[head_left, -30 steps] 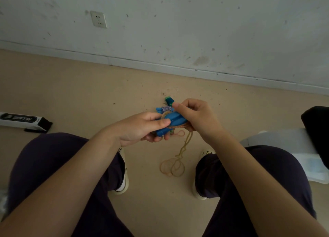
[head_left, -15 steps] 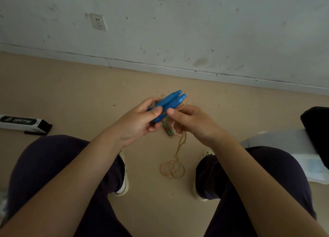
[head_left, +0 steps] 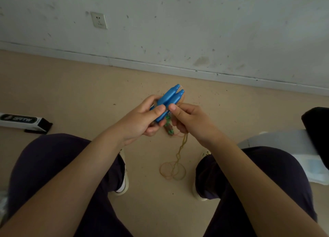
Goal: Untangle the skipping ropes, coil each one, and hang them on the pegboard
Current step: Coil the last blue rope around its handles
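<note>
Two blue skipping-rope handles (head_left: 170, 98) lie side by side, tips pointing up and to the right. My left hand (head_left: 142, 120) grips their lower ends, thumb across them. My right hand (head_left: 187, 120) pinches the thin tan rope (head_left: 180, 150) close to the handles, thumb touching the nearer handle. A green beaded piece (head_left: 169, 126) hangs between both hands. From my right hand the tan rope drops twisted to the floor and ends in small loops (head_left: 172, 171). No pegboard is in view.
I sit with dark-trousered knees apart, shoes (head_left: 122, 183) on a beige floor. A white and black box (head_left: 21, 122) lies at left. A pale sheet (head_left: 284, 147) and a black object (head_left: 316, 130) are at right. A scuffed wall with a socket (head_left: 98, 20) is ahead.
The blue handles swung from lying flat to pointing up and right. The green piece dropped from above my right hand to below the handles. My hands stayed close together.
</note>
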A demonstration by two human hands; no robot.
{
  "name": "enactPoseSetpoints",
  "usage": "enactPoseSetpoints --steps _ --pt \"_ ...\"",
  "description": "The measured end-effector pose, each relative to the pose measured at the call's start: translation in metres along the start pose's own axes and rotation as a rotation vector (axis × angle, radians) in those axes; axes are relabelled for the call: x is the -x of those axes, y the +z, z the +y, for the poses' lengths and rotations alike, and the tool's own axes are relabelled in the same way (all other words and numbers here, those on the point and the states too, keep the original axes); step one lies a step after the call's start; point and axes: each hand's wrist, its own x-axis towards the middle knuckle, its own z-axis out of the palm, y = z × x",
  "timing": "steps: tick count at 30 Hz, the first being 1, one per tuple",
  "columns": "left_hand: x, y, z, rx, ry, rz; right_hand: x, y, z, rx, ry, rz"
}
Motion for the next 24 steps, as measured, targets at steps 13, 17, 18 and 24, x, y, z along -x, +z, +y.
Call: enactPoseSetpoints --steps 13,17,18,24 --pt "-0.014 -0.006 -0.008 -0.267 -0.052 0.365 -0.003 -0.001 0.001 0.256 -0.195 -0.031" --pt "-0.010 -0.011 -0.005 -0.276 -0.081 0.108 -0.002 -0.017 -0.004 0.391 -0.347 0.110" --pt "-0.010 -0.010 -0.005 -0.276 -0.097 0.079 -0.002 -0.019 -0.004 0.443 -0.374 0.138" --pt "-0.006 0.000 -0.005 -0.260 -0.125 -0.080 -0.004 -0.018 0.001 0.500 -0.338 0.136"
